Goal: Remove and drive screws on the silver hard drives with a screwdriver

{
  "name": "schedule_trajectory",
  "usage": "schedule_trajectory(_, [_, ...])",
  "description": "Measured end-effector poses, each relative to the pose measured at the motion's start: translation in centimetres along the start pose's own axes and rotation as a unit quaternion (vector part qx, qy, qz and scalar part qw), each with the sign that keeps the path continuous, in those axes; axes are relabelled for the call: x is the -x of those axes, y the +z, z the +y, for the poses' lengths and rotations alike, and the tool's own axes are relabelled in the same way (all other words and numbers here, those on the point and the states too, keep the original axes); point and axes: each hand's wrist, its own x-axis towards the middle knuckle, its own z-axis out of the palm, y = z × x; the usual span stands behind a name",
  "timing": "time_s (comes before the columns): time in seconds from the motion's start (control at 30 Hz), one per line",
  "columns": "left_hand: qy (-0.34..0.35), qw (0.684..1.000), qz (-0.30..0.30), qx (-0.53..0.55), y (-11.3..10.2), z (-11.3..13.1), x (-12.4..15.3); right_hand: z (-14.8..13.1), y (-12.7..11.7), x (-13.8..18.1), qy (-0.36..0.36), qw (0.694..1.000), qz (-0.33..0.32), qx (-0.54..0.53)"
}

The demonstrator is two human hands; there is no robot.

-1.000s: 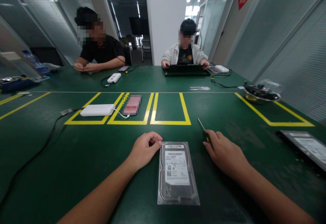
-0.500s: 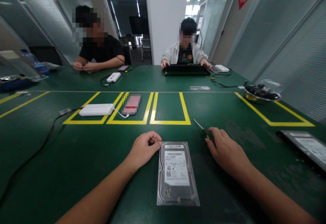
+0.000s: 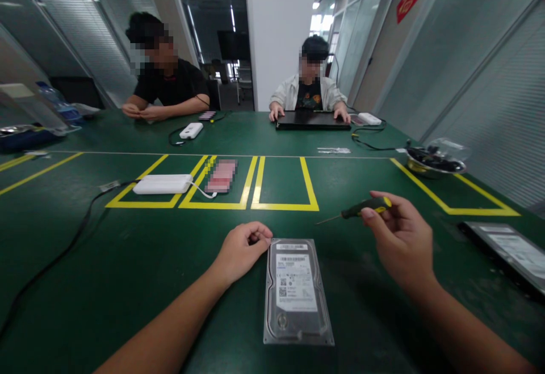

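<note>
A silver hard drive [image 3: 296, 291] lies flat on the green table in front of me, its white label facing up. My left hand [image 3: 244, 249] is closed at the drive's far left corner, with thumb and fingertips against it. To the right, my right hand [image 3: 400, 238] is raised above the table and grips a screwdriver [image 3: 366, 207] by its dark green and yellow handle. The screwdriver's thin shaft points left, its tip beyond the drive and apart from it.
Another hard drive [image 3: 511, 252] lies at the right. Beyond it stands a metal bowl [image 3: 434, 167] of dark items. A white power bank [image 3: 163, 184] is cabled to a phone [image 3: 221, 175]. Across the table, one person [image 3: 313, 87] holds a black laptop-like panel [image 3: 313, 120]; another [image 3: 170, 84] sits left.
My right hand has lifted and turned, bringing the screwdriver up off the table with its handle now in full view. The co-worker's black panel has been lowered flatter. My left hand stays put.
</note>
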Motion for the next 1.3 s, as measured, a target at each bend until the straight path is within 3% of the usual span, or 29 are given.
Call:
schedule_trajectory(0.27, [0.002, 1.000, 0.004, -0.006, 0.0, 0.0, 0.0, -5.0, 2.1, -0.5, -0.081, 0.991, -0.089, -0.052])
schedule_trajectory(0.5, [0.011, 1.000, 0.004, -0.028, -0.1, -0.2, 0.1, -7.0, 5.6, -1.3, -0.160, 0.974, -0.133, -0.085])
schedule_trajectory(0.83, [0.017, 0.998, 0.018, -0.052, 0.0, -0.3, 0.0, -4.9, 8.7, -0.6, -0.190, 0.966, -0.169, -0.050])
schedule_trajectory(1.3, [0.013, 0.998, 0.015, -0.054, -0.1, -0.4, 0.0, -3.8, 9.6, -0.3, -0.182, 0.966, -0.178, -0.050])
